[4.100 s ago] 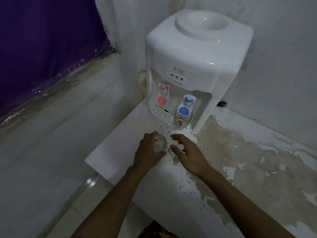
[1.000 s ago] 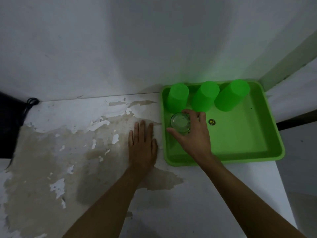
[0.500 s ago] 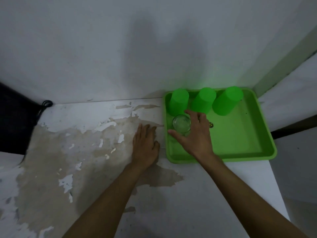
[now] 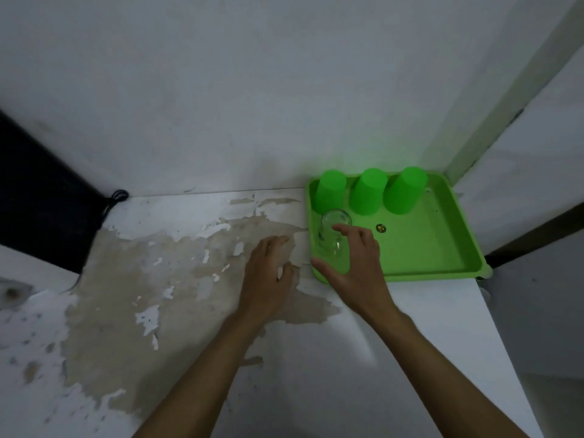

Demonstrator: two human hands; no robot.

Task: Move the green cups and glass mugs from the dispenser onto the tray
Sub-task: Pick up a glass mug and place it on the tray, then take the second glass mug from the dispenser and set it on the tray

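Note:
A bright green tray (image 4: 442,275) sits at the counter's far right corner. Three green cups stand upside down along its back edge: left (image 4: 330,191), middle (image 4: 368,192), right (image 4: 404,191). A clear glass mug (image 4: 332,220) stands in the tray's left part, in front of the left cup. My right hand (image 4: 357,263) hovers just in front of the mug with fingers spread; the fingertips overlap it, while the thumb is off it near the tray's front rim. My left hand (image 4: 268,273) rests on the counter left of the tray and holds nothing. The dispenser is out of view.
The white counter (image 4: 189,311) has peeling, stained paint. A black cable (image 4: 115,197) lies at the back left beside a dark area. A small round mark (image 4: 381,228) shows on the tray floor. Walls close in at the back and right; the counter edge runs along the right.
My right hand set the glass mug down in the tray, opened, and drew back toward me. The left hand stayed on the counter, its fingers curling slightly.

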